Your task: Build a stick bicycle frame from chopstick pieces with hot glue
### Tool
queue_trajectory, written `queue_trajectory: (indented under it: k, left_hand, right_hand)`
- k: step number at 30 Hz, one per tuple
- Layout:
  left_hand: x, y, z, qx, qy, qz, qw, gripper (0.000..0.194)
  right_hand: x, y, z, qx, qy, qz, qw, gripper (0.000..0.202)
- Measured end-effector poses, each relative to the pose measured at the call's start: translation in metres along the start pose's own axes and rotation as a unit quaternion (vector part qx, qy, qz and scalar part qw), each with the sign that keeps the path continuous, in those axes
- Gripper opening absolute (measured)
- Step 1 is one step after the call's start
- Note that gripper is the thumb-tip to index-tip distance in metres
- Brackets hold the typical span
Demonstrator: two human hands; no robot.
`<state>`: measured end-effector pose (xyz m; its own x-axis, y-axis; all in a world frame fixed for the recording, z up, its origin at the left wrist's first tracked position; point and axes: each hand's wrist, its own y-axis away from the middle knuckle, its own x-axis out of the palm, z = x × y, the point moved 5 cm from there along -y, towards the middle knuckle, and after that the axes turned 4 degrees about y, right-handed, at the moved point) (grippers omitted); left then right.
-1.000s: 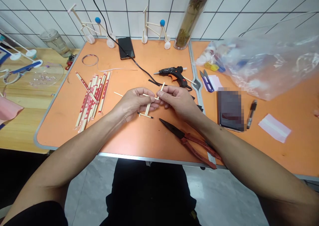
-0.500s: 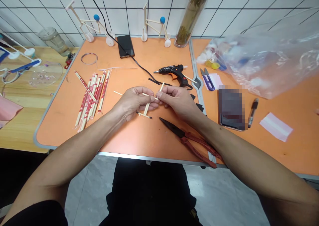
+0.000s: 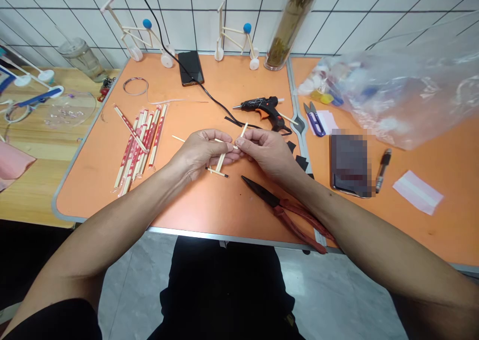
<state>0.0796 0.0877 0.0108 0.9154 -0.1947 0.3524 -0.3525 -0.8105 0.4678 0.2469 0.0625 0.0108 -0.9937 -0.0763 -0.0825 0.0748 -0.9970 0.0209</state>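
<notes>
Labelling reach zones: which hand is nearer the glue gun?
Right. The right hand is just on the near side of the glue gun; the left hand is farther off, nearer the person and to the gun's left.

A pale wooden stick frame (image 3: pixel 220 163), its crossbar (image 3: pixel 217 172) dark at both ends, tilts, partly hidden, left of the black-nosed, red-handled pliers (image 3: pixel 276 209); a short pale wooden rod (image 3: pixel 244 129) slants beyond the pliers' tip.

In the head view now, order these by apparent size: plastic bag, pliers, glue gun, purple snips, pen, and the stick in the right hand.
Plastic bag, cut off at right
Pliers
Glue gun
Purple snips and pen: too alike to rank
Stick in the right hand, partly covered
</notes>
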Motion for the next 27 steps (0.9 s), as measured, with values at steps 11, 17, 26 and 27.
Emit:
queue_trajectory:
  k: [11, 17, 26, 27]
  left_hand:
    - [-0.0013, -0.0035, 0.0012, 0.003, 0.006, -0.001, 1.000, 0.022]
    - [-0.0009, -0.0024, 0.0006, 0.005, 0.009, -0.005, 1.000, 0.021]
    - [0.0005, -0.0009, -0.0015, 0.048, -0.008, 0.020, 0.999, 0.026]
    - [0.0007, -0.0005, -0.0019, 0.056, -0.011, 0.022, 0.998, 0.027]
  right_hand:
    - [0.0016, 0.0005, 0.0013, -0.004, -0.005, -0.001, 1.000, 0.056]
    - [0.0017, 0.0010, 0.0018, -0.003, 0.007, -0.006, 1.000, 0.055]
    - [0.0018, 0.0026, 0.0032, 0.002, -0.001, -0.012, 1.000, 0.044]
    - [0.0013, 0.0024, 0.0029, 0.001, 0.003, -0.009, 1.000, 0.045]
